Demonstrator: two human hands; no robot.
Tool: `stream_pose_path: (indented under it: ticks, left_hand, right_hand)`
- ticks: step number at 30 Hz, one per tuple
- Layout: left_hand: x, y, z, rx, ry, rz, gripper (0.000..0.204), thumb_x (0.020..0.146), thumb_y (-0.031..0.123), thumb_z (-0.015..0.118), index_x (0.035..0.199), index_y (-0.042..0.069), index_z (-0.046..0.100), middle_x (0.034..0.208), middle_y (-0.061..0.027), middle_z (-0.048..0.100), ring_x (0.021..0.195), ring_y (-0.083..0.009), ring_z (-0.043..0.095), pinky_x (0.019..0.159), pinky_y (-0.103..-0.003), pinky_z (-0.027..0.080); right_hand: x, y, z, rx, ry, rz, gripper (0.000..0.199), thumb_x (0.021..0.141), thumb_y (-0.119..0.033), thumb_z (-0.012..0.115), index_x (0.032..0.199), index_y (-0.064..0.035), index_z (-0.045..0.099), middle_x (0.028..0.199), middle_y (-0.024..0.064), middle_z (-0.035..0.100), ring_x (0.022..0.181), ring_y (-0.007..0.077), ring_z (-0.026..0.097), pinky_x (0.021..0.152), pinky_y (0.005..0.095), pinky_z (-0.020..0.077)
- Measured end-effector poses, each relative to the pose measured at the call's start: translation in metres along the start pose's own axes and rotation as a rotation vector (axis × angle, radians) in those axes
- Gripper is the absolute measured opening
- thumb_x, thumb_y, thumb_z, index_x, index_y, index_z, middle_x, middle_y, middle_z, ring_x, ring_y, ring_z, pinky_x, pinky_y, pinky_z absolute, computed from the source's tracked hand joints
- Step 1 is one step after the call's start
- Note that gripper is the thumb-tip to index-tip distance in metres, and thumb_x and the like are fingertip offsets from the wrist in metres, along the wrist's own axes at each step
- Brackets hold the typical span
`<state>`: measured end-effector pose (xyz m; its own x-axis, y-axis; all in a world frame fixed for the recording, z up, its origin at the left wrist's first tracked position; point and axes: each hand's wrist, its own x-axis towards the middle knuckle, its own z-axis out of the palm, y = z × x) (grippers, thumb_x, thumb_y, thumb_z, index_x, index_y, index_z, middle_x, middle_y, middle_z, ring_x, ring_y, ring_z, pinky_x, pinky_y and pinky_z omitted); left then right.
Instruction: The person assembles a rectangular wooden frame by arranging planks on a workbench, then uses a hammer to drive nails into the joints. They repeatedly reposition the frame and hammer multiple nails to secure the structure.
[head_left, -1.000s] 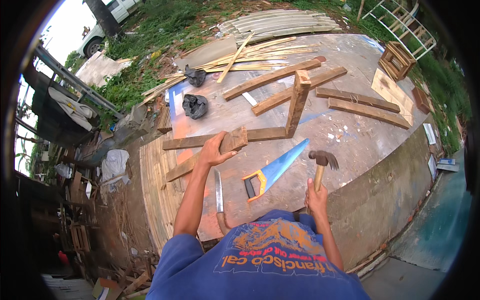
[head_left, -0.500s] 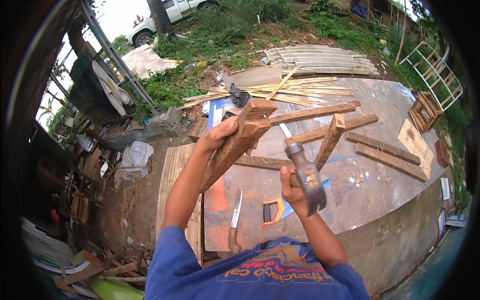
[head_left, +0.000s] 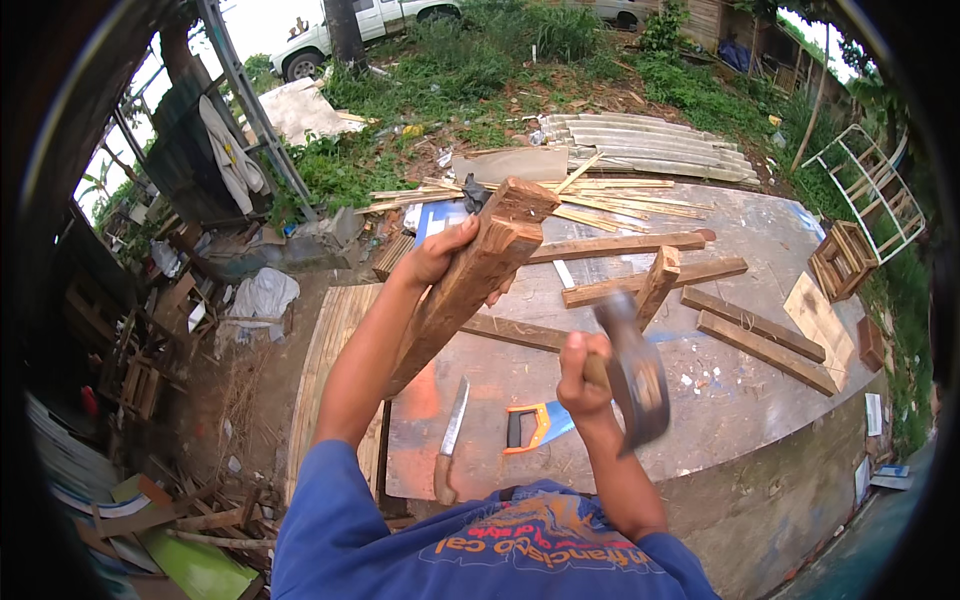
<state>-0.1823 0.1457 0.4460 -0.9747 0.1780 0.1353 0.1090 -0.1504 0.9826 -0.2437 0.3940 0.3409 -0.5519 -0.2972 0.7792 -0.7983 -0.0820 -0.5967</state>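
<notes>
My left hand (head_left: pixel 447 252) is wrapped round a thick brown wooden beam (head_left: pixel 455 295), which slants up and away from me above the table. The beam's far end is stepped; whether it is one notched piece or two pressed together I cannot tell. In my right hand (head_left: pixel 585 378) is a hammer (head_left: pixel 640 385), gripped by its wooden handle and held in the air right of the beam. Its metal head is blurred by motion and apart from the beam. Below my hands, a machete-like knife (head_left: pixel 455 425) and a handsaw (head_left: pixel 540 425) with an orange and black handle lie on the table.
Several cut wooden pieces (head_left: pixel 765 350) lie on the worn table (head_left: pixel 700 430), and one short post (head_left: pixel 657 285) sticks up. Thin strips (head_left: pixel 630 205) are piled at the far edge, before corrugated sheets (head_left: pixel 650 145). A small wooden frame (head_left: pixel 840 258) stands at right; planks (head_left: pixel 330 350) lie at left.
The hammer has shifted slightly right and its head has turned in my right hand. My left hand keeps its grip on the beam. The whole view has shifted a little.
</notes>
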Motion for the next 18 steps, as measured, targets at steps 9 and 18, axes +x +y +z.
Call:
stream_pose_path:
  ticks: [9, 18]
  left_hand:
    - [0.009, -0.006, -0.005, 0.009, 0.016, -0.063, 0.080, 0.096, 0.072, 0.036, 0.124, -0.001, 0.055, 0.084, -0.0226, 0.065, 0.068, -0.0302, 0.067, 0.062, -0.040, 0.056]
    - [0.020, -0.026, -0.003, -0.085, 0.021, -0.115, 0.079, 0.096, 0.070, 0.035, 0.127, 0.000, 0.054, 0.088, -0.0244, 0.065, 0.068, -0.0328, 0.067, 0.063, -0.043, 0.057]
  right_hand:
    - [0.024, -0.021, 0.002, 0.009, 0.083, -0.131, 0.023, 0.096, -0.017, 0.060, 0.081, -0.0006, 0.066, 0.063, 0.0122, 0.058, 0.060, 0.0277, 0.059, 0.056, 0.0413, 0.0442]
    - [0.007, 0.011, 0.016, 0.024, 0.071, 0.011, 0.012, 0.087, -0.013, 0.066, 0.091, -0.0022, 0.068, 0.078, 0.0193, 0.066, 0.069, 0.0375, 0.065, 0.061, 0.0439, 0.0501]
